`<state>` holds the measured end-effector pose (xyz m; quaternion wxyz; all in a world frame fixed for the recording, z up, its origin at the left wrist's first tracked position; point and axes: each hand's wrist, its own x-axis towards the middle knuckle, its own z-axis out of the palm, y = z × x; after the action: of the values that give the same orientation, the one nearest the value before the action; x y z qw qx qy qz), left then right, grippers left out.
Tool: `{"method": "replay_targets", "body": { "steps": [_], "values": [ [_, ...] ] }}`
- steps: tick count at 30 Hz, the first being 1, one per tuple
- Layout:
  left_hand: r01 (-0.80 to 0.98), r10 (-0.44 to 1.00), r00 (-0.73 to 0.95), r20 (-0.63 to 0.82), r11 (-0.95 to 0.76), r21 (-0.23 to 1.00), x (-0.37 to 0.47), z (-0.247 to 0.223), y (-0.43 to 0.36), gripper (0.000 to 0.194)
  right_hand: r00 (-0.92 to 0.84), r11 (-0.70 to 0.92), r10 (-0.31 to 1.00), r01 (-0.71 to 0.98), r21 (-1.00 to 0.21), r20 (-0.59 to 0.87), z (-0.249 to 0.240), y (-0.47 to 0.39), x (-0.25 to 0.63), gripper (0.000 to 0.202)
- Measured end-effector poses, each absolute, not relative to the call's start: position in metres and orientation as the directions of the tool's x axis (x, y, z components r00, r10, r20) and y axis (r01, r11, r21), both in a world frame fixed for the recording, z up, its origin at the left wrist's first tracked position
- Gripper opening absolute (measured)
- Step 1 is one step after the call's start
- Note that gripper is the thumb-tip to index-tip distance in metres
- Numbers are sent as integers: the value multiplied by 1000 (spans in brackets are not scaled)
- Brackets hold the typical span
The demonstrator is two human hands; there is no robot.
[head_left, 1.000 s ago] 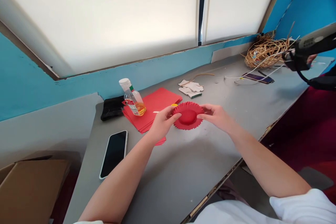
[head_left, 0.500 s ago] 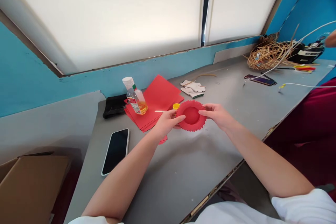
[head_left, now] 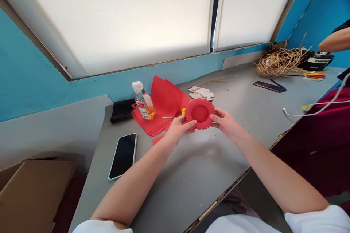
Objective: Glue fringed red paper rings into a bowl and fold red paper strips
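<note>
Beyond red disc (head_left: 200,113), white gloves (head_left: 204,92)

disc (head_left: 199,114): matt paper | bottle (head_left: 144,105): glossy (plastic or glass, unclear) | gloves (head_left: 202,91): cloth | tabletop (head_left: 188,182): smooth

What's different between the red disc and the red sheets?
The disc is round with a jagged edge; the sheets have straight edges.
The disc has a round middle set inside a rim; the sheets look plain.
The disc is held between the left hand and right hand; the sheets lie layered on the table.
Both are red.
</note>
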<state>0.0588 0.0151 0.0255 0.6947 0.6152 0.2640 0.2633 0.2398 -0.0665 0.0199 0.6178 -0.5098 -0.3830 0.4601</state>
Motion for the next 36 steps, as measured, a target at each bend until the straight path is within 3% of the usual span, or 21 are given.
{"method": "replay_targets", "body": {
  "steps": [12,18,26,36],
  "values": [
    [-18,653,754,-76,137,990,65,9,6,37,364,-5,929,-169,-986,-67,3,-81,234,28],
    [41,610,783,-121,145,989,67,1,4,39,320,-64,940,-169,-983,-116,-2,-96,235,32],
    [121,579,800,-160,106,987,69,-4,4,42,449,-52,887,-128,-990,-105,-5,-98,247,30],
    [-8,636,771,-35,65,998,69,-4,9,42,639,30,761,-215,-976,-117,-24,-103,276,25]
  ]
}}
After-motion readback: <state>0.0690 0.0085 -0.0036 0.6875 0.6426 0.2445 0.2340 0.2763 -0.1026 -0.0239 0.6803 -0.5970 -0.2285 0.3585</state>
